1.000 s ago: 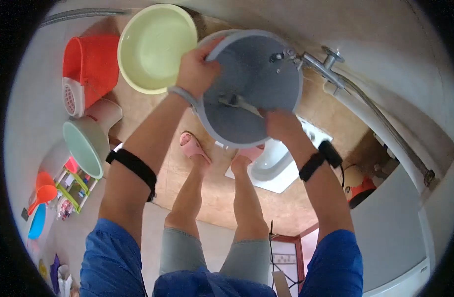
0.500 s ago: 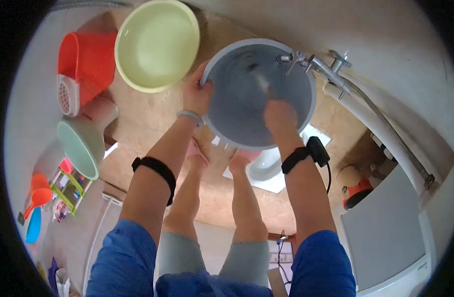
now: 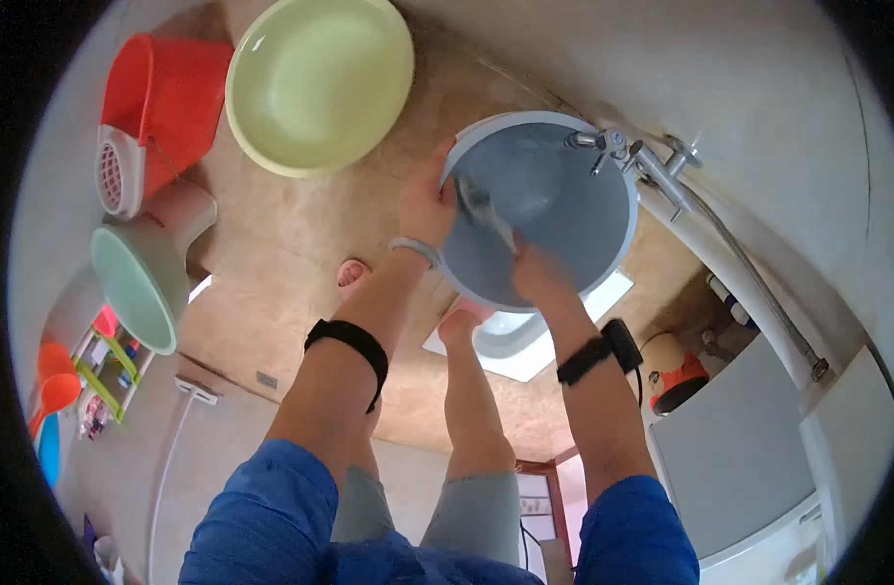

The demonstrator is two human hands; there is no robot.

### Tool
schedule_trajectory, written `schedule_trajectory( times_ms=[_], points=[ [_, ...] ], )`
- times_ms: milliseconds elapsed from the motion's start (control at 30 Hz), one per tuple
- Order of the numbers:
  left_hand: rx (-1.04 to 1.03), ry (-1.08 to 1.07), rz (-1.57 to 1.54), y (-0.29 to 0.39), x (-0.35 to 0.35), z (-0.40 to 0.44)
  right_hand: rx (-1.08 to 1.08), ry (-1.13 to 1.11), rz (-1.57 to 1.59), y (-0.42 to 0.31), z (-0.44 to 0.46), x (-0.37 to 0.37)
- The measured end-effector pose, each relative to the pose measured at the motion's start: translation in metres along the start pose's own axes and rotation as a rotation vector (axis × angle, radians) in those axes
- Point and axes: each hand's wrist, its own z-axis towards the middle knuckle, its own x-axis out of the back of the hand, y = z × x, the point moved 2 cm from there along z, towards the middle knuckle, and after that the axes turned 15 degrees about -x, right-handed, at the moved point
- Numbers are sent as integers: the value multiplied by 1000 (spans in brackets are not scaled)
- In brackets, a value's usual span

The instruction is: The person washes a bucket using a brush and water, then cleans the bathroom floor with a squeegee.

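Observation:
A large grey bucket (image 3: 564, 210) stands tilted toward me under the wall tap (image 3: 611, 144). My left hand (image 3: 427, 200) grips the bucket's left rim, fingers wrapped round it. Inside the bucket, my right hand (image 3: 544, 275) is closed on the handle of a brush (image 3: 484, 210). The brush head lies against the bucket's left inner wall, blurred by motion. Whether water is in the bucket is hard to tell.
A yellow-green basin (image 3: 320, 83) and a red mop bucket (image 3: 179, 102) are at the upper left. Below them sits a pale green basin (image 3: 135, 283). A white squat toilet (image 3: 515, 341) lies below the grey bucket. A metal hose (image 3: 749, 268) runs along the right wall.
The grey bucket has shifted right and down in view, with my left hand still on its rim. The brush has swung from the bucket's far side to its left wall.

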Motion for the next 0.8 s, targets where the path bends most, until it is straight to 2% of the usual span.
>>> schedule_trajectory(
  times_ms=[67,100,167,200,267,300,367,400,467,500,567,600,667,700,767,800],
  points=[
    [-53,-16,58,3,6,-1,-245,-176,326,-28,38,42],
    [-57,-13,64,-2,9,4,-239,-174,330,-31,42,31],
    [285,-129,-125,0,5,-9,-439,-33,595,-4,20,2],
    [288,-122,-119,-4,8,-13,-430,-36,595,-9,10,-11],
    [58,-74,-20,-17,-4,-9,-817,-162,1103,-17,8,-29],
    [65,-69,-18,-11,3,-4,-813,-166,1097,-31,17,-24],
    [311,-168,-128,0,7,-7,-458,-501,1415,-54,33,-24],
    [320,-164,-139,-3,5,-10,-464,-499,1401,-51,23,-32],
    [192,-100,-156,-7,5,-7,-37,-83,285,-53,-2,-37],
    [193,-98,-167,-7,4,-9,-42,-80,276,-39,-5,-24],
    [97,-59,-130,-8,2,-3,-25,-430,-65,-6,4,11],
    [96,-51,-137,-5,3,-1,-26,-424,-73,-11,16,30],
    [153,-142,-86,-4,9,-5,-412,-803,467,-27,46,47],
    [159,-139,-85,-8,10,-6,-410,-806,463,-23,46,49],
    [129,-87,-130,-5,7,-10,-719,-583,1572,-3,39,65],
    [133,-85,-144,-3,5,-15,-727,-572,1562,7,23,55]
  ],
)
